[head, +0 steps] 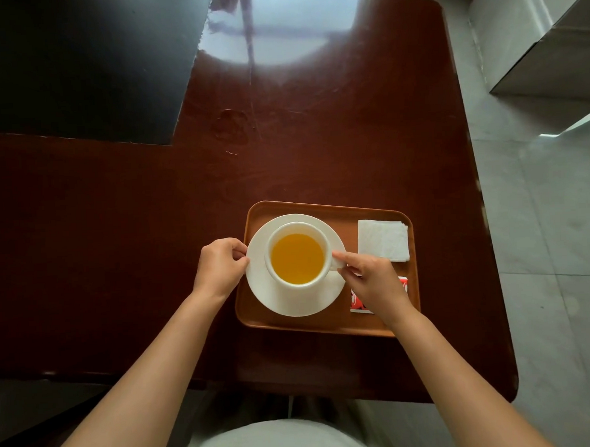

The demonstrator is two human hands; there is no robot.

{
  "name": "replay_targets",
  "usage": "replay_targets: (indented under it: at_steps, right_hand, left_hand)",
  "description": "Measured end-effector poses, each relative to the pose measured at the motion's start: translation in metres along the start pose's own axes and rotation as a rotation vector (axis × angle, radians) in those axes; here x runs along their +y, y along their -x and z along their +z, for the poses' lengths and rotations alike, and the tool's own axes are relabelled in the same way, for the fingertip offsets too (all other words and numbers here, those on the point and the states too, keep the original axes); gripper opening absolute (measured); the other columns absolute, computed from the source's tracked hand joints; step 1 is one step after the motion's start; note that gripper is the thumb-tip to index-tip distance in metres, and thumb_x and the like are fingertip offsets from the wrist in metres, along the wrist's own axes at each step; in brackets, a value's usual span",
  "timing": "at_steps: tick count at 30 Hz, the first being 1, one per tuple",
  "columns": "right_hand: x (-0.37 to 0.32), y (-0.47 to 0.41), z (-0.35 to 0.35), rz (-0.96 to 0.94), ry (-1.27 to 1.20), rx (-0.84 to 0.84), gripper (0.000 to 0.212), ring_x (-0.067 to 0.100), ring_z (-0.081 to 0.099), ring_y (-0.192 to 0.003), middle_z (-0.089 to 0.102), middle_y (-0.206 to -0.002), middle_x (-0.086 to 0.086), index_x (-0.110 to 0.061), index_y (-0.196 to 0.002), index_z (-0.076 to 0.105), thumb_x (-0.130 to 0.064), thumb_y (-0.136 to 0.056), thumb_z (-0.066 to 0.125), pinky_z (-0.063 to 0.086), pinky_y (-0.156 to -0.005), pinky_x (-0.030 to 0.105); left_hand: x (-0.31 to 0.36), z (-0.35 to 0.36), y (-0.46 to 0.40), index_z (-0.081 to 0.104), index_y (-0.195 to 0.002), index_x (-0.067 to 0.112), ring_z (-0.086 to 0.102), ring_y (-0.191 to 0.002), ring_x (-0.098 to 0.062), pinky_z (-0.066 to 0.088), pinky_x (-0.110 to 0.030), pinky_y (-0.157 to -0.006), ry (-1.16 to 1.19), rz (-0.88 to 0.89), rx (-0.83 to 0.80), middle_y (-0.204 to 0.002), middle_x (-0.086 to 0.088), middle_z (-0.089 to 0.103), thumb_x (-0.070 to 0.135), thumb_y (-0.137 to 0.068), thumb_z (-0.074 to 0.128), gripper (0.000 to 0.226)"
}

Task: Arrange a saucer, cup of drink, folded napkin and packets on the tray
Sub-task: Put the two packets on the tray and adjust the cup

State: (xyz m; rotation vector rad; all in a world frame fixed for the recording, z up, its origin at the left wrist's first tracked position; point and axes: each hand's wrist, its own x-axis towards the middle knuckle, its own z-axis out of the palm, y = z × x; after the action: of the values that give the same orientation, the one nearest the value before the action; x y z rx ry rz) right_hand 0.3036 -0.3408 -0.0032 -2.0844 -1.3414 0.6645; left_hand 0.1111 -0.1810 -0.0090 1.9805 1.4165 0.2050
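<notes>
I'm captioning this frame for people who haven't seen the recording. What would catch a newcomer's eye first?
The white cup of bright orange-yellow drink, standing on a white saucer at the left of the brown tray. Next, the two hands: the left hand pinches the saucer's left rim, and the right hand holds the cup's handle, partly covering a red packet. A folded white napkin lies in the tray's far right corner.

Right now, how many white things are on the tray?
3. The saucer lies on the tray's left side, the cup stands on it, and the napkin lies at the far right corner.
</notes>
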Motion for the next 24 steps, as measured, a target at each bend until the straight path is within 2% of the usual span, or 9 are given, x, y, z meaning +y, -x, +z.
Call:
replay_targets:
  at_steps: [10,15,17,19,20,22,24]
  right_hand:
    - [0.002,-0.002,0.001,-0.004,0.002,-0.016,0.04,0.021,0.064,-0.101,0.069,-0.112,0.009,-0.012,-0.122,0.059,-0.005,-0.083,0.065,0.044,-0.083,0.02]
    - [0.0,0.0,-0.004,-0.019,0.0,-0.041,0.044,0.022,0.065,-0.101,0.068,-0.114,0.009,-0.011,-0.125,0.056,-0.006,-0.082,0.067,0.051,-0.088,0.03]
    - [0.001,0.002,-0.01,-0.033,-0.047,-0.067,0.051,0.012,0.059,-0.108,0.063,-0.121,0.003,-0.013,-0.13,0.05,-0.012,-0.082,0.069,0.048,-0.093,0.024]
    - [0.008,0.005,-0.021,-0.055,-0.075,0.004,0.052,0.003,0.049,-0.117,0.057,-0.127,-0.004,-0.014,-0.131,0.049,-0.014,-0.082,0.068,0.038,-0.098,0.013]
    - [0.016,0.006,-0.027,-0.059,-0.036,0.074,0.049,0.005,0.047,-0.12,0.056,-0.129,-0.001,-0.014,-0.13,0.051,-0.012,-0.083,0.067,0.037,-0.1,0.014]
    - [0.036,0.006,-0.041,-0.045,0.118,0.184,0.046,0.016,0.046,-0.125,0.056,-0.131,0.007,-0.011,-0.127,0.053,-0.004,-0.084,0.064,0.038,-0.104,0.03]
    - [0.054,0.003,-0.053,-0.066,0.277,0.182,0.045,0.024,0.044,-0.128,0.056,-0.132,0.011,-0.01,-0.125,0.055,0.003,-0.083,0.062,0.037,-0.104,0.037]
  left_hand:
    - [0.001,0.001,-0.002,0.073,-0.089,0.008,0.061,-0.075,-0.013,0.05,-0.025,-0.068,-0.004,0.012,0.021,-0.085,-0.008,0.072,0.005,-0.079,0.068,0.012]
    - [0.004,0.001,0.004,0.071,-0.097,0.006,0.064,-0.08,-0.017,0.051,-0.028,-0.071,0.009,0.019,0.024,-0.089,-0.01,0.072,0.009,-0.083,0.065,0.016]
    - [0.005,0.0,0.012,0.065,-0.109,0.006,0.064,-0.085,-0.018,0.049,-0.027,-0.072,0.005,0.015,0.064,-0.097,-0.01,0.069,0.013,-0.087,0.061,0.023]
    - [0.006,-0.003,0.027,0.056,-0.121,0.008,0.058,-0.091,-0.016,0.045,-0.025,-0.073,0.036,0.003,0.222,-0.11,-0.012,0.062,0.016,-0.091,0.055,0.031]
    - [0.008,-0.006,0.036,0.053,-0.122,0.008,0.056,-0.093,-0.016,0.043,-0.024,-0.074,0.076,0.018,0.334,-0.114,-0.014,0.058,0.017,-0.092,0.051,0.031]
    - [0.014,-0.007,0.06,0.051,-0.12,0.009,0.052,-0.099,-0.02,0.042,-0.027,-0.081,0.115,0.111,0.478,-0.115,-0.016,0.053,0.02,-0.093,0.044,0.03]
    - [0.024,0.005,0.087,0.051,-0.12,0.007,0.049,-0.108,-0.024,0.037,-0.03,-0.094,0.062,0.281,0.403,-0.115,-0.017,0.054,0.022,-0.09,0.042,0.035]
